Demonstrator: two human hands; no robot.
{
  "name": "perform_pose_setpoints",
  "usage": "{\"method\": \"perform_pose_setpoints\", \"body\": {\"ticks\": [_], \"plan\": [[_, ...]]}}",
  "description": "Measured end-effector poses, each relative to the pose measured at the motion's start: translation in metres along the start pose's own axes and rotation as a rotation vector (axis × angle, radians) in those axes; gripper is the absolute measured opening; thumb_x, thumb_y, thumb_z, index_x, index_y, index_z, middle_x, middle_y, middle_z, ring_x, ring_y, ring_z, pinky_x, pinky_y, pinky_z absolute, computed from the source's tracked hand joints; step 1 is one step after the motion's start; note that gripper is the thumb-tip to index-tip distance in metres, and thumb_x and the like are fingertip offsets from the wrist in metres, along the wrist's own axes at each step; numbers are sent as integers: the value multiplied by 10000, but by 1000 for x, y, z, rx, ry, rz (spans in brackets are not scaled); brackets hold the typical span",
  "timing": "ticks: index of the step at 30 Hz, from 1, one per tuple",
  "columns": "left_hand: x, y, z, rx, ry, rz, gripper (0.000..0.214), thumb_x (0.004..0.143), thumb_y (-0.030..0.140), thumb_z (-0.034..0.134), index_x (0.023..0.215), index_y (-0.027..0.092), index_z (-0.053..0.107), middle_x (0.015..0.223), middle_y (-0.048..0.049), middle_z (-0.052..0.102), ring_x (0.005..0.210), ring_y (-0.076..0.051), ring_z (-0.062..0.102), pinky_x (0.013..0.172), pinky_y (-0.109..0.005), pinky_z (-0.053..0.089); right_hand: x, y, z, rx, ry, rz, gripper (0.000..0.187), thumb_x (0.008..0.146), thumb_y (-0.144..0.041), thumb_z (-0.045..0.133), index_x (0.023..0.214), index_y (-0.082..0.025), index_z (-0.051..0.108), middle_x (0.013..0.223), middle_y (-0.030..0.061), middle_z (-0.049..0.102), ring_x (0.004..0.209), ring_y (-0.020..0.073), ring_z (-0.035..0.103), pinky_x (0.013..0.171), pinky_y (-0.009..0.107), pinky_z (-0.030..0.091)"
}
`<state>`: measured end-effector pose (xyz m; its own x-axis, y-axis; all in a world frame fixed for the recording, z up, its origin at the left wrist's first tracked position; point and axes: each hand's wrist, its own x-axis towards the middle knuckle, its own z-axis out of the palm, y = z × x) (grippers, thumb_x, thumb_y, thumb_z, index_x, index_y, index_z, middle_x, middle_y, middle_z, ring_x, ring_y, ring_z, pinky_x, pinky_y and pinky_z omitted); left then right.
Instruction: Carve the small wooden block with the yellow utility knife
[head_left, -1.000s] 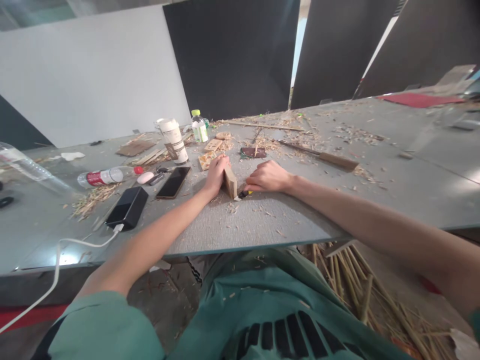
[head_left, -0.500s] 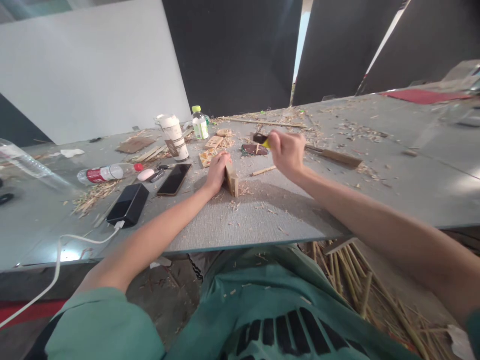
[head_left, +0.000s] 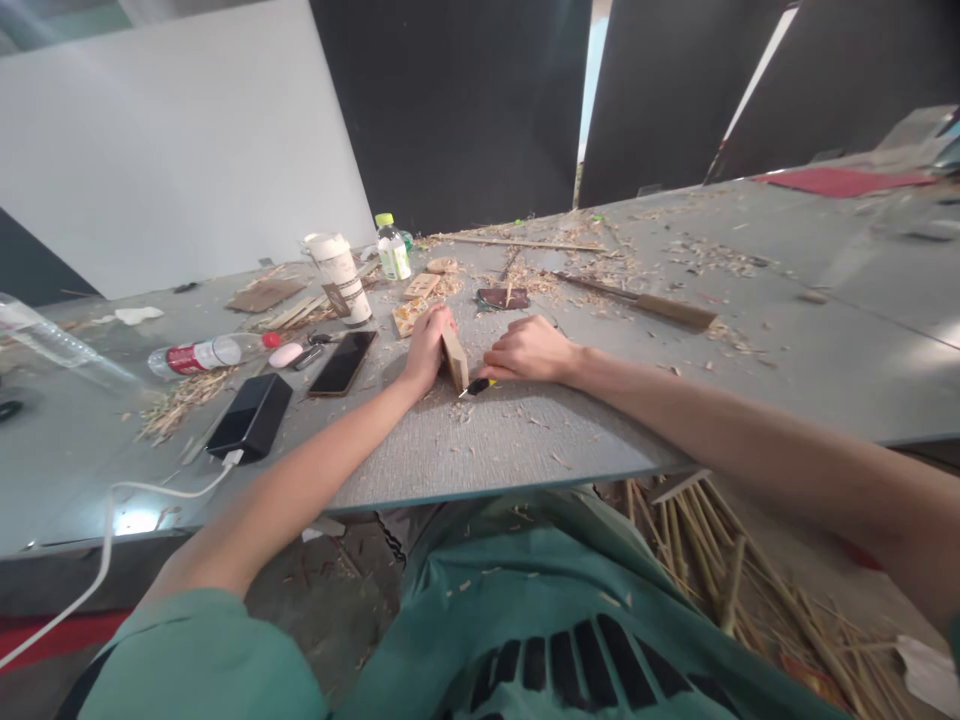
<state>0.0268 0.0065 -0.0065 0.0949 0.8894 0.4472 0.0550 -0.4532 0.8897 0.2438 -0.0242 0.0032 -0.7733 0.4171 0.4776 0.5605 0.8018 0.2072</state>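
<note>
My left hand (head_left: 429, 348) is closed on a small wooden block (head_left: 454, 362), which stands on edge on the table. In my right hand (head_left: 529, 350) is a utility knife (head_left: 480, 385) with a black and yellow body. Its tip is at the near lower end of the block; whether it cuts into the wood I cannot tell. Behind my hands lies a dark reddish-brown piece (head_left: 501, 298) with a thin wooden stick across it. Wood shavings are scattered around the block.
Left of my hands are a phone (head_left: 342, 362), a black power bank (head_left: 250, 418) with a white cable, a lying bottle (head_left: 214, 354) and a paper cup (head_left: 341, 280). A small bottle (head_left: 394, 250) stands behind. A wooden-handled tool (head_left: 671, 311) lies to the right.
My right hand has come down and toward the left with the utility knife, from above the table to the near end of the block. My left hand keeps its hold.
</note>
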Motion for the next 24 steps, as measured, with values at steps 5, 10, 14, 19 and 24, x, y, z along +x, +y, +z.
{"method": "perform_pose_setpoints", "body": {"ticks": [5,10,14,19,24], "plan": [[-1,-4,-2,-4,-9,5,382,1080,424,531,756,223,554,775,-12,610,720,-166,575,757,-325,521,3,-3,-19,-70,165,226,769,1160,-607,180,803,-190,719,691,50,670,589,157,482,624,354,259],[-2,0,-2,32,-43,17,380,1077,435,564,775,207,609,827,-24,647,783,-176,615,829,-356,547,1,10,-25,-71,196,179,765,1160,-575,170,788,-193,719,668,50,657,592,164,495,604,351,239],[-2,6,0,45,-55,14,429,1069,321,459,648,243,483,710,-31,559,728,-206,574,807,-379,497,-5,9,-11,-16,35,-38,795,1110,-726,239,672,-220,667,621,14,653,525,141,419,592,354,219],[-7,14,2,44,-69,-3,399,1059,310,453,664,255,438,688,-27,520,699,-201,525,767,-385,459,-4,-4,-1,-21,17,-31,753,1129,-692,267,690,-215,652,626,23,643,554,148,433,631,367,235],[-8,15,2,42,-60,1,389,1042,303,451,657,255,433,694,-33,514,704,-215,534,773,-399,463,-2,-8,-10,-43,129,98,738,1102,-738,306,682,-222,629,637,18,628,592,153,475,654,353,304]]}}
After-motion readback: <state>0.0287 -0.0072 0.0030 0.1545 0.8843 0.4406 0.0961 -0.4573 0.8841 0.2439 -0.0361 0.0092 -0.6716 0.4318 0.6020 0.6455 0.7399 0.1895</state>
